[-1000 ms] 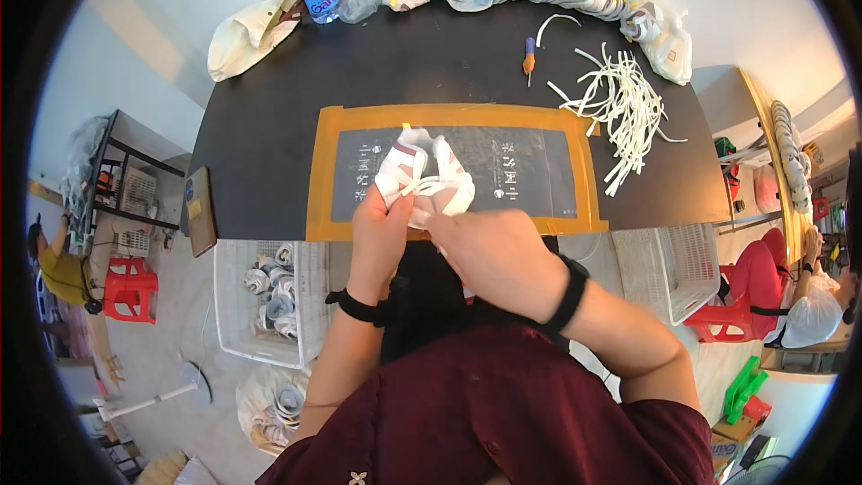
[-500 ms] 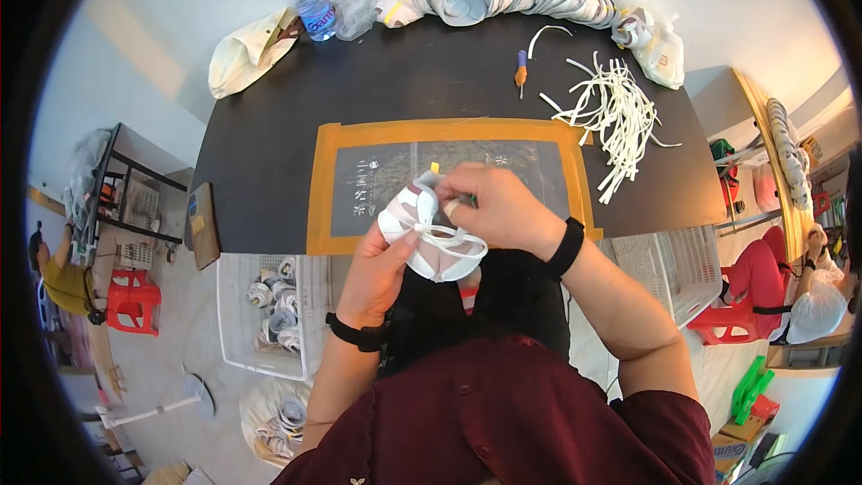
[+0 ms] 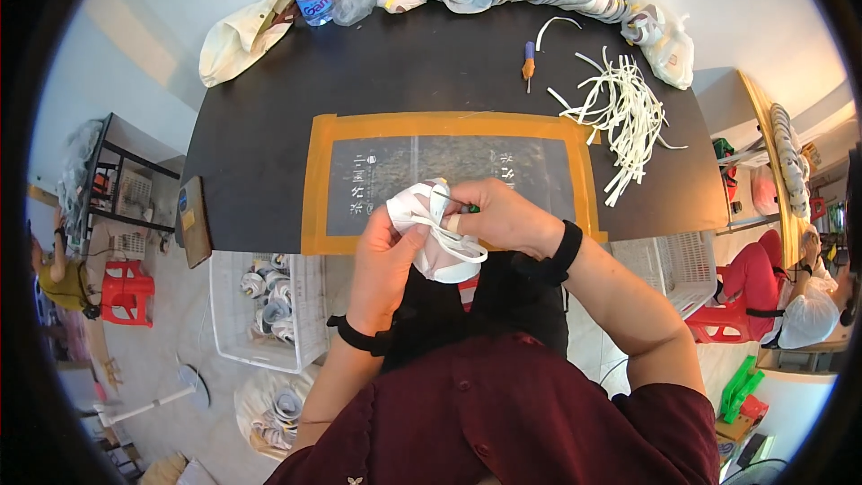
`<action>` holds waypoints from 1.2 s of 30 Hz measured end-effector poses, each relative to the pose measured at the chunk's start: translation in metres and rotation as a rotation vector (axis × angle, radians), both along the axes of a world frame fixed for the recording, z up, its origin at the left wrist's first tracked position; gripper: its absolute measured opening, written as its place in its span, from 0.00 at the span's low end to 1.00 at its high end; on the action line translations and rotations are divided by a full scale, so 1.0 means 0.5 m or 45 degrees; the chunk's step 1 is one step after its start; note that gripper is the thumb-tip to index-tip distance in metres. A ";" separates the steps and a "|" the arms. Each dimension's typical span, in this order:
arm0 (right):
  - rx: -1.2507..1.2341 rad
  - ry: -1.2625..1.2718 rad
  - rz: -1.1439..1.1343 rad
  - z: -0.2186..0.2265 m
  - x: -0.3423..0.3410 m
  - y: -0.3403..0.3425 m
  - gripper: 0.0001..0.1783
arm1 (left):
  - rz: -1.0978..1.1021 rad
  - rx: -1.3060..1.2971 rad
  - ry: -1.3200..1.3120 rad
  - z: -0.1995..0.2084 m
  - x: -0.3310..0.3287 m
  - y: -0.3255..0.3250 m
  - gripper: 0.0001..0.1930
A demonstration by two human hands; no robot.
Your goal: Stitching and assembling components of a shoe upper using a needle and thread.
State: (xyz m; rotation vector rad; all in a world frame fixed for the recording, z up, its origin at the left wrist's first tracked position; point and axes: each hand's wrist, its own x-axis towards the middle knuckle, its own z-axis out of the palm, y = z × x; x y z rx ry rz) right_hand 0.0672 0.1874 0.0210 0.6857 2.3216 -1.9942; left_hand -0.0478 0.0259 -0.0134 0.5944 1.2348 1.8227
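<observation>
White and pale-pink shoe upper (image 3: 442, 260) is what's in play, held up in both hands at the near edge of a big dark tabletop (image 3: 404, 63), right by the near side of a dark rectangular sheet framed in orange tape (image 3: 315, 184). Its rounded white toe end points toward the wearer, ankle opening away, with smooth white panels over paler pinkish ones. A flat white lace (image 3: 456, 248) runs across the front and swings out in a loose loop on the right.

Now the hands: left hand (image 3: 379, 271) has the upper pinched along its left side, thumb on top, fingers wrapped under, so no gap there. Right hand (image 3: 510, 217) is over the opening, fingers curled nearly closed around a slim tool with a green end (image 3: 472, 209). Can't tell if those fingers have the lace too. Smallest bit: a beige band (image 3: 452, 224) around one right finger.
</observation>
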 end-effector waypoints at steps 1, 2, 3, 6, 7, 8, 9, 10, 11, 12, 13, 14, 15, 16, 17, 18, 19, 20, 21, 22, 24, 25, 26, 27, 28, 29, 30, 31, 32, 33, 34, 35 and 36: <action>-0.003 0.005 0.013 -0.006 0.000 0.003 0.09 | 0.002 -0.017 0.028 -0.005 -0.001 0.000 0.18; -0.006 0.006 0.013 -0.007 -0.001 0.005 0.09 | 0.003 -0.034 0.056 -0.008 -0.002 0.000 0.18; 0.065 0.023 0.037 -0.010 -0.002 0.006 0.10 | 0.002 -0.038 0.055 -0.008 -0.003 0.000 0.18; 0.156 0.074 0.059 -0.020 -0.005 0.005 0.11 | -0.032 -0.049 0.036 -0.005 -0.006 0.000 0.18; 0.179 0.107 0.060 -0.022 -0.007 0.004 0.11 | -0.032 -0.064 0.018 -0.004 -0.006 0.000 0.18; 0.177 0.109 0.059 -0.022 -0.008 0.004 0.11 | -0.031 -0.078 0.001 -0.003 -0.006 0.000 0.19; 0.233 0.102 0.096 -0.023 -0.009 0.004 0.12 | -0.033 -0.079 0.001 -0.004 -0.006 -0.001 0.19; 0.290 0.095 0.133 -0.024 -0.009 0.003 0.13 | -0.031 -0.081 -0.009 -0.004 -0.006 -0.001 0.19; 0.290 0.095 0.131 -0.023 -0.010 0.002 0.13 | -0.030 -0.082 -0.020 -0.004 -0.006 -0.001 0.19; 0.366 0.100 0.134 -0.019 -0.011 0.001 0.14 | -0.032 -0.082 -0.018 -0.003 -0.006 0.000 0.19; 0.442 0.106 0.137 -0.016 -0.011 0.000 0.14 | -0.045 -0.069 -0.027 -0.002 -0.006 0.000 0.20; 0.444 0.106 0.135 -0.017 -0.012 0.000 0.14 | -0.059 -0.056 -0.035 -0.001 -0.007 0.001 0.20; 0.489 0.115 0.108 -0.021 -0.013 -0.001 0.13 | -0.059 -0.055 -0.034 0.001 -0.007 -0.002 0.20; 0.534 0.124 0.082 -0.024 -0.012 -0.001 0.13 | -0.090 -0.049 -0.066 0.005 -0.007 -0.005 0.20; 0.536 0.124 0.081 -0.029 -0.010 -0.001 0.13 | -0.122 -0.043 -0.099 0.007 -0.007 -0.007 0.20; 0.599 0.157 0.026 -0.033 -0.009 -0.002 0.13 | -0.121 -0.040 -0.098 0.007 -0.010 -0.010 0.20; 0.663 0.189 -0.029 -0.035 -0.006 -0.002 0.13 | -0.162 -0.055 -0.135 0.005 -0.014 -0.012 0.19; 0.667 0.189 -0.029 -0.032 0.001 -0.002 0.13 | -0.203 -0.069 -0.171 0.005 -0.016 -0.013 0.19; 0.705 0.255 -0.140 -0.027 0.009 -0.002 0.14 | -0.195 -0.067 -0.170 0.011 -0.015 -0.015 0.19; 0.740 0.319 -0.249 -0.006 0.011 -0.007 0.15 | -0.165 -0.075 -0.179 0.018 -0.012 -0.016 0.18; 0.787 0.172 -0.339 0.058 0.039 -0.018 0.14 | -0.127 -0.078 -0.188 0.023 -0.002 -0.015 0.18; 0.798 0.209 -0.367 0.079 0.054 -0.023 0.13 | -0.082 -0.041 -0.143 0.023 0.006 -0.015 0.18; 0.808 0.247 -0.395 0.097 0.064 -0.035 0.11 | -0.037 -0.004 -0.098 0.023 0.011 -0.015 0.18; 0.809 0.274 -0.330 0.112 0.076 -0.055 0.09 | -0.042 0.000 -0.101 0.024 0.017 -0.013 0.18; 0.809 0.302 -0.265 0.126 0.087 -0.078 0.08 | 0.047 -0.002 -0.037 0.030 0.021 -0.011 0.17; 0.851 0.350 -0.184 0.136 0.090 -0.099 0.07 | 0.136 -0.006 0.027 0.035 0.025 -0.010 0.17; 0.757 0.412 -0.167 0.131 0.091 -0.115 0.08 | 0.133 0.000 0.029 0.044 0.028 -0.005 0.17; 0.715 0.418 -0.227 0.117 0.086 -0.126 0.07 | 0.167 0.059 0.112 0.052 0.029 0.003 0.17; 0.673 0.425 -0.287 0.098 0.079 -0.131 0.06 | 0.202 0.116 0.194 0.057 0.029 0.010 0.17; 0.674 0.427 -0.288 0.079 0.071 -0.130 0.06 | 0.222 0.057 0.288 0.053 0.024 0.012 0.17; 0.669 0.428 -0.318 0.060 0.063 -0.127 0.05 | 0.221 0.060 0.290 0.045 0.022 0.016 0.17; 0.662 0.428 -0.348 0.045 0.056 -0.124 0.05 | 0.242 0.055 0.320 0.034 0.021 0.021 0.16; 0.659 0.426 -0.348 0.033 0.048 -0.124 0.05 | 0.264 0.045 0.348 0.025 0.021 0.022 0.16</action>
